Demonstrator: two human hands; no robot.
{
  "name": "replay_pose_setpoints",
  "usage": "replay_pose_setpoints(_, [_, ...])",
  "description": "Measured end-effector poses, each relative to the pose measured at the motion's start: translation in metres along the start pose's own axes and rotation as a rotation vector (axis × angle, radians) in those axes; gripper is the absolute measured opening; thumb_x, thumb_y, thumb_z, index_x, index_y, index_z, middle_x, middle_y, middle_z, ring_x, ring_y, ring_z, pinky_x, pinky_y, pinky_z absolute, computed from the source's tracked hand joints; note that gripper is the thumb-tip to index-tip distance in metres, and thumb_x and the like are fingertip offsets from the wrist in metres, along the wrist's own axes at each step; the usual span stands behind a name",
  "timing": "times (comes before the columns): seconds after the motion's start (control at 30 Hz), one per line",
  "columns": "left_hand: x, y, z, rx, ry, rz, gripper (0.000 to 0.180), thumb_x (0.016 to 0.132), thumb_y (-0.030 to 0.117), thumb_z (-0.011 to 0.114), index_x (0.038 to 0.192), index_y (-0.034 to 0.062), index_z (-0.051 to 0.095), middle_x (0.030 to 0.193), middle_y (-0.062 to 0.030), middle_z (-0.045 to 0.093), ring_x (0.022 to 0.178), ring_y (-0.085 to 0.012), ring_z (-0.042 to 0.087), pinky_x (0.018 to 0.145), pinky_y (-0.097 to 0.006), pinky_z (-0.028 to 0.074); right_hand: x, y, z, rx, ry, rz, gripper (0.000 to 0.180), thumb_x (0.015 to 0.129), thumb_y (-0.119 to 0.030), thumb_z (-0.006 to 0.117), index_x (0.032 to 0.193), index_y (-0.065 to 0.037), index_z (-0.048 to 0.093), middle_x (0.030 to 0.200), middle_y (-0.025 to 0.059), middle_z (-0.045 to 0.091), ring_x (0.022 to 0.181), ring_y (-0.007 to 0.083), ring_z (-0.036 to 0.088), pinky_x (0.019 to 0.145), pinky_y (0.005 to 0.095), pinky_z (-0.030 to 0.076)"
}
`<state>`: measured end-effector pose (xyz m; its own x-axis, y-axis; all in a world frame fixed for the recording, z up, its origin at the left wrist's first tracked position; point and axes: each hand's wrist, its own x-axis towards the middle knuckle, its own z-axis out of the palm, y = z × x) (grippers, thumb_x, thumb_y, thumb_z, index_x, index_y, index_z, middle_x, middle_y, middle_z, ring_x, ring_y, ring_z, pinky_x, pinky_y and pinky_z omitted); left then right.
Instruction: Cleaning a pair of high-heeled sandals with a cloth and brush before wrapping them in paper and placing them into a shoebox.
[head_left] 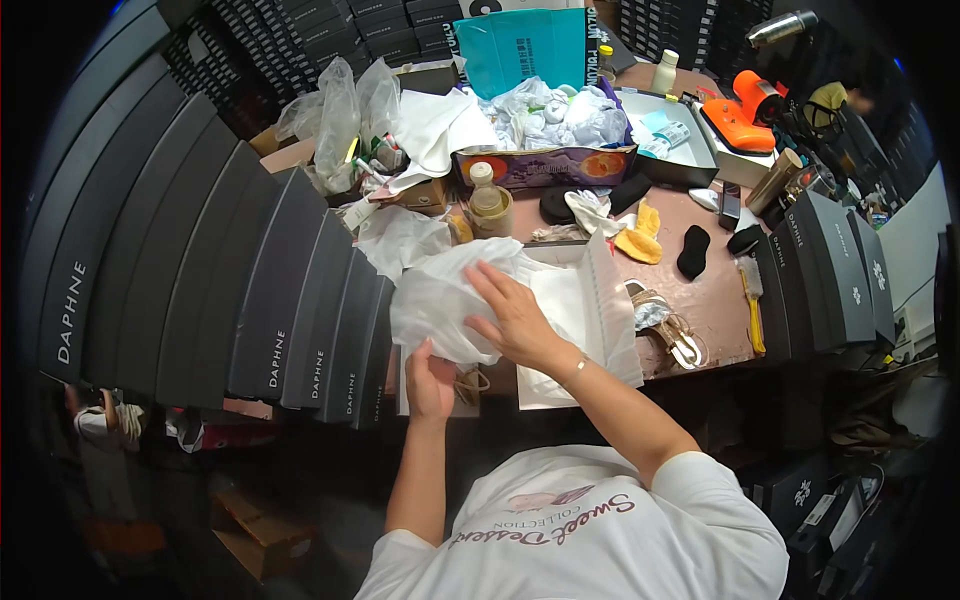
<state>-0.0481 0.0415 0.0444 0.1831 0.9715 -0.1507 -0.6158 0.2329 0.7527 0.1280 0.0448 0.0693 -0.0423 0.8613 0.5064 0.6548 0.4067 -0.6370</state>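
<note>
A crumpled sheet of white tissue paper (pixel 440 300) is raised in front of me at the table's near edge. My right hand (pixel 515 318) lies against it with the fingers stretched out and spread. At its lower edge my left hand (pixel 430 385) is closed, the thumb up against the paper; its other fingers are partly hidden. Below the sheet, beside my left hand, a tan strap (pixel 472 384) shows; what it belongs to is mostly covered. Just right of the paper stands an open white box (pixel 610 300) lined with tissue. A strappy sandal (pixel 665 325) lies to its right.
Dark shoe boxes (pixel 210 260) stand in a row at left, more (pixel 815 265) at right. Behind are a carton (pixel 540 168) of crumpled wrapping, a bottle (pixel 487 200), yellow cloth (pixel 642 235), a black pad (pixel 693 252), a yellow-handled brush (pixel 752 305) and an orange device (pixel 742 120).
</note>
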Motion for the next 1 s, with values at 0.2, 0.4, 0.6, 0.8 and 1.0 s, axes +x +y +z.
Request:
replay_pose_setpoints(0.2, [0.000, -0.004, -0.063, -0.181, 0.182, -0.206, 0.036, 0.093, 0.030, 0.050, 0.120, 0.0066, 0.053, 0.118, -0.0070, 0.058, 0.112, -0.0234, 0.053, 0.097, -0.046, 0.043, -0.020, 0.022, -0.024, -0.395, -0.047, -0.021, 0.078, 0.076, -0.033, 0.076, 0.142, -0.012, 0.040, 0.145, 0.0209, 0.036, 0.127, 0.0384, 0.040, 0.104, 0.0553, 0.029])
replay_pose_setpoints(0.4, [-0.072, 0.038, 0.034, 0.728, 0.045, 0.880, 0.028, 0.095, 0.004, 0.042, 0.122, -0.0031, 0.049, 0.126, -0.0147, 0.052, 0.118, -0.0221, 0.051, 0.101, -0.041, 0.041, -0.103, 0.045, -0.128, -0.210, -0.039, 0.601, 0.083, 0.079, -0.020, 0.075, 0.147, -0.003, 0.030, 0.109, 0.0168, 0.054, 0.097, 0.0248, 0.055, 0.080, 0.0335, 0.045])
replay_pose_setpoints(0.6, [0.039, -0.022, 0.086, 1.864, -0.839, 0.631, 0.028, 0.083, 0.004, 0.058, 0.110, -0.0043, 0.062, 0.117, -0.0206, 0.057, 0.116, -0.0327, 0.053, 0.101, -0.043, 0.039, -0.119, 0.078, -0.141, 0.148, 0.152, 0.660, 0.055, 0.084, -0.006, 0.057, 0.136, 0.004, 0.043, 0.079, 0.0018, 0.053, 0.065, 0.0074, 0.047, 0.057, 0.0244, 0.042])
replay_pose_setpoints(0.8, [0.070, -0.093, 0.081, 2.709, -1.233, 0.348, 0.073, 0.070, 0.025, 0.072, 0.134, -0.0006, 0.047, 0.135, -0.0209, 0.048, 0.132, -0.0406, 0.037, 0.111, -0.063, 0.014, -0.100, 0.066, -0.226, 0.474, 0.353, 0.627, 0.050, 0.089, 0.002, 0.049, 0.138, 0.004, 0.040, 0.104, 0.0008, 0.057, 0.080, 0.0028, 0.049, 0.068, 0.0169, 0.040])
replay_pose_setpoints(1.0, [0.067, -0.123, 0.056, 2.523, -1.244, 0.243, 0.099, 0.053, 0.050, 0.084, 0.134, 0.0032, 0.053, 0.149, -0.0229, 0.032, 0.140, -0.0368, 0.026, 0.112, -0.065, 0.003, -0.134, 0.089, -0.232, 0.206, 0.523, 0.511, 0.049, 0.087, 0.003, 0.050, 0.136, 0.002, 0.044, 0.109, 0.0096, 0.060, 0.096, 0.0190, 0.058, 0.083, 0.0293, 0.045])
